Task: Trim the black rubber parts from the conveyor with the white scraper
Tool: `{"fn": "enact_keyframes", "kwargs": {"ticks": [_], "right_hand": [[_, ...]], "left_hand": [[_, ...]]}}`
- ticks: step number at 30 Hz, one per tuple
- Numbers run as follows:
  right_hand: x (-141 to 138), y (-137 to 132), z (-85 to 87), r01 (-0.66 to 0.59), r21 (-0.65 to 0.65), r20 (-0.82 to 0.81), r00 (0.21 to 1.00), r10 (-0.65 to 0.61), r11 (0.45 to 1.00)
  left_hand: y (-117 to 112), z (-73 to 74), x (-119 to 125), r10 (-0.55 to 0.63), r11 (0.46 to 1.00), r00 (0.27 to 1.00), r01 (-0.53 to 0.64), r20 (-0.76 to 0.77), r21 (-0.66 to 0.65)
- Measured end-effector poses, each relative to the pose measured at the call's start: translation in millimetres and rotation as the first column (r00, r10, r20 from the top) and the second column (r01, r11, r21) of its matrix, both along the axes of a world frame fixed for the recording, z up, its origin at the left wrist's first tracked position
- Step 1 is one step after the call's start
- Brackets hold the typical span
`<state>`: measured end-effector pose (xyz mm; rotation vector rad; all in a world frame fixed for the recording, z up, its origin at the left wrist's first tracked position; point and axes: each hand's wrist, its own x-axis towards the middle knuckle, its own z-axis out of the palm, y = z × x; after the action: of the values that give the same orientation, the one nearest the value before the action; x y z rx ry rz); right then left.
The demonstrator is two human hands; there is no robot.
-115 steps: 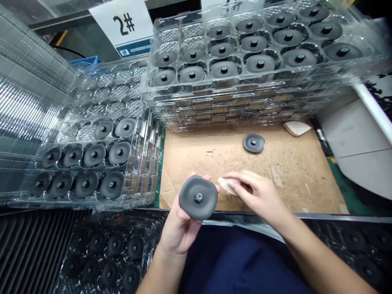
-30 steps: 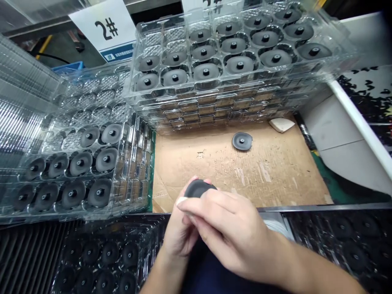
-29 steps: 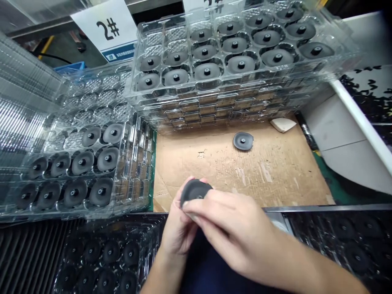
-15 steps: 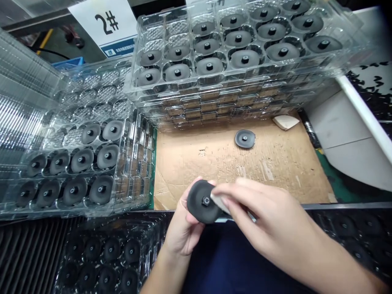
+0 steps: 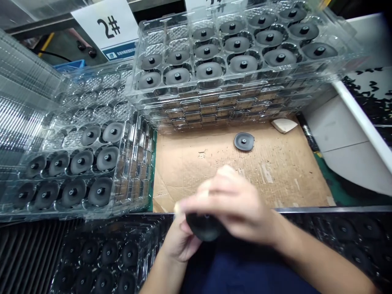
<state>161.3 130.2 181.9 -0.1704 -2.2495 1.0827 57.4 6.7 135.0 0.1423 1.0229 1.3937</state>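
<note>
My left hand [image 5: 180, 241] holds a dark grey rubber-like disc with a central stud [image 5: 203, 227], its fingers under the rim. My right hand [image 5: 232, 204], blurred by motion, lies over the disc and hides most of its top. A pale wiping pad seems pinched in my right fingertips, though only a sliver [image 5: 177, 208] shows. Another grey disc [image 5: 244, 141] lies on the brown cardboard sheet [image 5: 196, 179], beyond my hands. A second pale pad [image 5: 284, 125] rests near the sheet's far edge.
A stack of clear plastic trays [image 5: 232, 106] holding grey discs stands beyond the cardboard. Another clear tray [image 5: 134, 163] lies to the left, with discs in its nearer rows. A dark tray of discs [image 5: 107, 253] sits below, near me. A "2#" sign [image 5: 107, 26] stands behind.
The disc has dropped lower and nearer to me and tilted, hiding its stud. My right hand has moved from its right side to over its top.
</note>
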Motion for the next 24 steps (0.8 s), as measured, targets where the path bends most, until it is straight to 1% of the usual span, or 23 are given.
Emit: {"fn": "enact_keyframes", "kwargs": {"ticks": [1,2,3,4,5,7,8,10,11,13,15,19,24], "right_hand": [[0,5,-7.2,0.107,-0.093,0.031,0.994,-0.104,0.990],[0,11,-16.3,0.219,-0.179,0.103,0.974,-0.203,0.959],[1,16,-27.2,0.305,-0.249,0.186,0.947,-0.263,0.919],[1,19,-39.5,0.351,-0.299,0.266,0.924,-0.276,0.887],[2,21,-52.8,0.359,-0.329,0.326,0.911,-0.252,0.873],[4,18,-79.2,0.329,-0.339,0.392,0.901,-0.186,0.881],[5,14,-90.7,0.328,-0.326,0.405,0.896,-0.182,0.887],[10,2,-106.6,0.362,-0.306,0.418,0.882,-0.218,0.880],[13,-4,-110.2,0.384,-0.304,0.422,0.875,-0.239,0.872],[19,-14,-109.7,0.415,-0.314,0.423,0.866,-0.265,0.854],[26,-20,-102.6,0.420,-0.333,0.414,0.869,-0.269,0.844],[37,-22,-87.7,0.376,-0.375,0.405,0.889,-0.215,0.847],[44,-26,-81.8,0.360,-0.401,0.428,0.887,-0.175,0.843]], "left_hand": [[0,0.7,-1,-0.006,1.000,0.999,0.006,0.045,0.010],[0,2.0,-1,-0.016,1.000,0.994,0.013,0.110,0.022],[1,3.5,-3,-0.025,0.999,0.984,0.019,0.178,0.035],[1,5.1,-4,-0.030,0.999,0.971,0.019,0.237,0.049],[2,6.4,-5,-0.035,0.998,0.958,0.017,0.284,0.065],[2,7.7,-7,-0.037,0.994,0.945,0.002,0.326,0.107],[2,7.6,-8,-0.037,0.992,0.941,-0.005,0.336,0.123],[1,6.4,-8,-0.042,0.991,0.934,-0.006,0.356,0.132],[1,5.6,-8,-0.045,0.991,0.930,-0.004,0.365,0.133],[0,4.0,-8,-0.052,0.989,0.919,-0.006,0.390,0.146],[0,2.9,-8,-0.054,0.985,0.904,-0.022,0.423,0.174],[1,2.6,-7,-0.079,0.977,0.885,-0.023,0.458,0.214],[-3,6.0,-5,-0.090,0.971,0.901,-0.015,0.424,0.238]]}}
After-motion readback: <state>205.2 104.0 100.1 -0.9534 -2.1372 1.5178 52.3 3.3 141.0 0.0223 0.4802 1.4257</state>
